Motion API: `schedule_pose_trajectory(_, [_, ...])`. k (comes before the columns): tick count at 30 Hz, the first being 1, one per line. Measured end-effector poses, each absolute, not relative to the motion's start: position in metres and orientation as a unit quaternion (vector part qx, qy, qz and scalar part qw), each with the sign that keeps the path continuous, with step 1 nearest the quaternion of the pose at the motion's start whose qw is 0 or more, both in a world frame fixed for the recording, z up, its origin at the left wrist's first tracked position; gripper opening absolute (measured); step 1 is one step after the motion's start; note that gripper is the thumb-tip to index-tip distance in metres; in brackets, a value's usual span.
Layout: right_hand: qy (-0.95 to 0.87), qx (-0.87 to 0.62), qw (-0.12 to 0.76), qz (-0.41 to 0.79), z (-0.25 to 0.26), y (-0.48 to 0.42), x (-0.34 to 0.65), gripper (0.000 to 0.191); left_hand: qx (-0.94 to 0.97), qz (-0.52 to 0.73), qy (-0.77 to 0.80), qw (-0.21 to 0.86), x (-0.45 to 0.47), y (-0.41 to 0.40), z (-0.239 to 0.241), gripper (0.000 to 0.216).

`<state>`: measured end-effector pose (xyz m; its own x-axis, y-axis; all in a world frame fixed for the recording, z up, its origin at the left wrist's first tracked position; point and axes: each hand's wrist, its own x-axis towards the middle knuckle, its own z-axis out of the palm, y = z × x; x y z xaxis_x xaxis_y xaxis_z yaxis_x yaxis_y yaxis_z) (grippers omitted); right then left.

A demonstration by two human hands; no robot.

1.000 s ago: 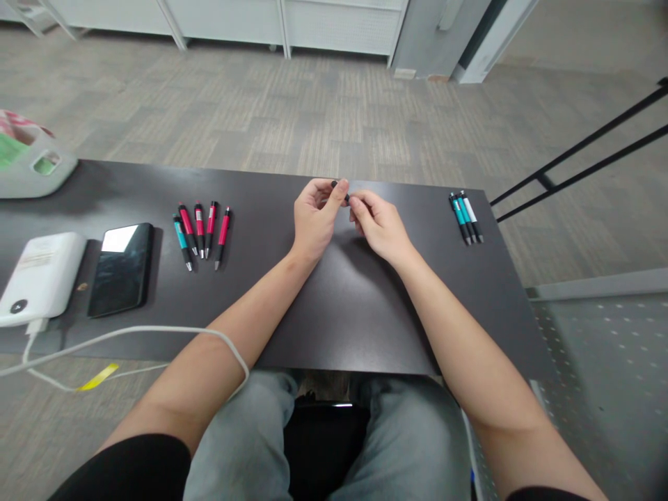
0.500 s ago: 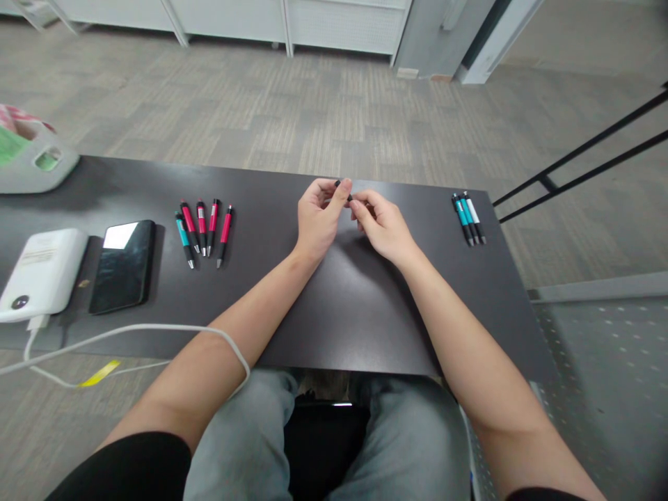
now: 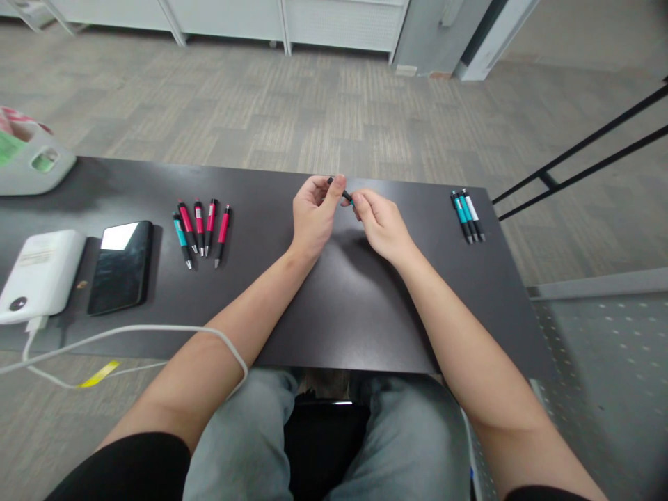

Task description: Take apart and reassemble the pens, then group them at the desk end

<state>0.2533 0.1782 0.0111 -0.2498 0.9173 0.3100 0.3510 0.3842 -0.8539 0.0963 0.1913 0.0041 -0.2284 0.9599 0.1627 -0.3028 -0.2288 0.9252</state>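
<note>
Above the far edge of the dark table [image 3: 334, 313], a pen [image 3: 347, 197] spans my two hands. Its dark part shows by my left hand [image 3: 316, 216], whose thumb and fingers pinch it. A bit of teal shows where the fingertips of my right hand [image 3: 380, 221] close on the other end; those fingers hide the rest. To the left lie several pens: a teal pen [image 3: 182, 240] and a group of red pens [image 3: 199, 226]. On the right, two teal pens [image 3: 463, 217] and a white pen [image 3: 474, 215] lie side by side.
A black phone [image 3: 121, 268] and a white power bank [image 3: 42, 275] lie on the left. A white cable [image 3: 156, 327] runs across my left forearm. At the far left stands a pale basket [image 3: 46, 174]. Black metal rails [image 3: 547, 181] rise beyond the right edge.
More of the pen shows between my hands, with teal visible by my right fingertips. My left hand has shifted slightly left.
</note>
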Motion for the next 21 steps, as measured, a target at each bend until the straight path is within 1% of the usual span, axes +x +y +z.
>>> schedule_pose_trajectory(6, [-0.712,-0.435,0.437,0.335,0.003,0.181,0.256,0.047,0.399,0.681,0.417,0.451,0.093,0.194,0.004,0.055])
schedule_pose_trajectory(15, [-0.712,-0.469,0.416,0.317,0.010,0.179,0.257,0.051,0.395,0.694,0.412,0.438,0.087,0.200,0.002,0.051])
schedule_pose_trajectory(21, [-0.711,-0.475,0.421,0.304,0.008,0.182,0.260,0.059,0.387,0.698,0.409,0.442,0.083,0.206,-0.003,0.052])
